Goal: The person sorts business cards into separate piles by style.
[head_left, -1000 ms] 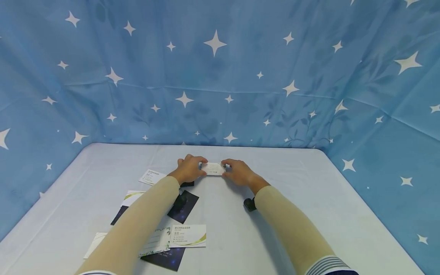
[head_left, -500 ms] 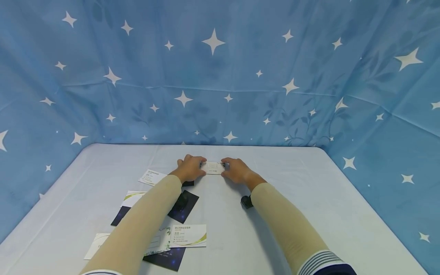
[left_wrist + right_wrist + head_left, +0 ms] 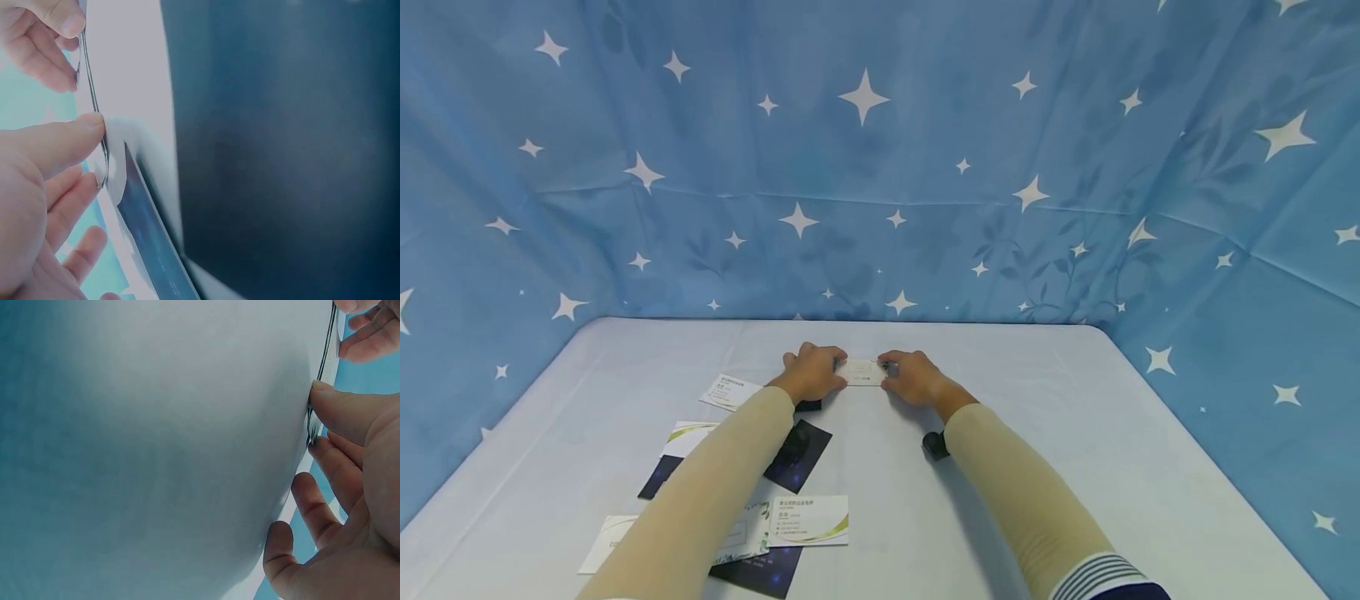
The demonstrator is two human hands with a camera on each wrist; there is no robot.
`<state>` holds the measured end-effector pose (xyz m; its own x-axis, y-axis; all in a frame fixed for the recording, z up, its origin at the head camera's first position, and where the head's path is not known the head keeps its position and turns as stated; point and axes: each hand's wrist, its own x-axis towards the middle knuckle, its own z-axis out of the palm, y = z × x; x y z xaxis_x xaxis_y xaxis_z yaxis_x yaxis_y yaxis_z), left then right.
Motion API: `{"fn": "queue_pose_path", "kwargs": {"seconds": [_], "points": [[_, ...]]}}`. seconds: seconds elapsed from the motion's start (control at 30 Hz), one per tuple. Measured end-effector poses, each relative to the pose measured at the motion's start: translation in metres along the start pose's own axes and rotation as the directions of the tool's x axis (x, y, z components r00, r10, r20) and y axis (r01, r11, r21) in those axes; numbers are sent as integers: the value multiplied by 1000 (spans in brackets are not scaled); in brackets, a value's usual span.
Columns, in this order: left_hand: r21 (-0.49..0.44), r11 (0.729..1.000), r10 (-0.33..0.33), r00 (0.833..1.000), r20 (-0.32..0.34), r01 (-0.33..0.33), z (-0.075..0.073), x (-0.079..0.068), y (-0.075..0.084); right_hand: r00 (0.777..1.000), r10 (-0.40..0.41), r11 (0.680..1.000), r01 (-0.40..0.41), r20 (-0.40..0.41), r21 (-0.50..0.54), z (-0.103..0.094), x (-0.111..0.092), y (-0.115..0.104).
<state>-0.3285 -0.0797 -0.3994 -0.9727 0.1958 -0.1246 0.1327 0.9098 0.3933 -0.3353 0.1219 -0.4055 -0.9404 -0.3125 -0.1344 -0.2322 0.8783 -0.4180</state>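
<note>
Toward the back middle of the table, both hands pinch a thin stack of white business cards [image 3: 862, 373] by its two short ends. My left hand [image 3: 812, 372] has its thumb on the near edge and fingers behind the far edge. My right hand [image 3: 917, 380] mirrors it at the other end, its lower fingers spread. Seen edge-on in the left wrist view, the stack [image 3: 92, 81] shows as a few thin layers, slightly bowed. Printed lines and leaf corners mark its upper face; the fingers cover both ends. A dark card [image 3: 809, 406] lies just below my left wrist.
Loose cards lie to the left: a white one [image 3: 727, 391], a dark starry one [image 3: 799, 471], a gold-striped one [image 3: 808, 521], a leaf-bordered one [image 3: 751, 531] over another dark card [image 3: 771, 575]. My left sleeve covers some. A blue star-patterned curtain [image 3: 880, 208] hangs behind the table.
The head view has shifted slightly. My right forearm has edged a little left. Both hands keep hold of the card stack, and the loose cards lie as before.
</note>
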Motion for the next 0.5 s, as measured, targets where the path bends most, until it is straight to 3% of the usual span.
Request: {"fn": "queue_pose_path", "kwargs": {"seconds": [0.27, 0.5], "points": [[-6, 1000, -12, 1000, 24, 12, -1, 0, 0, 999, 34, 999, -34, 11, -1, -1, -2, -1], [4, 1000, -6, 1000, 27, 6, -6, -1, 0, 1000, 7, 1000, -7, 17, 20, -3, -1, -1]]}}
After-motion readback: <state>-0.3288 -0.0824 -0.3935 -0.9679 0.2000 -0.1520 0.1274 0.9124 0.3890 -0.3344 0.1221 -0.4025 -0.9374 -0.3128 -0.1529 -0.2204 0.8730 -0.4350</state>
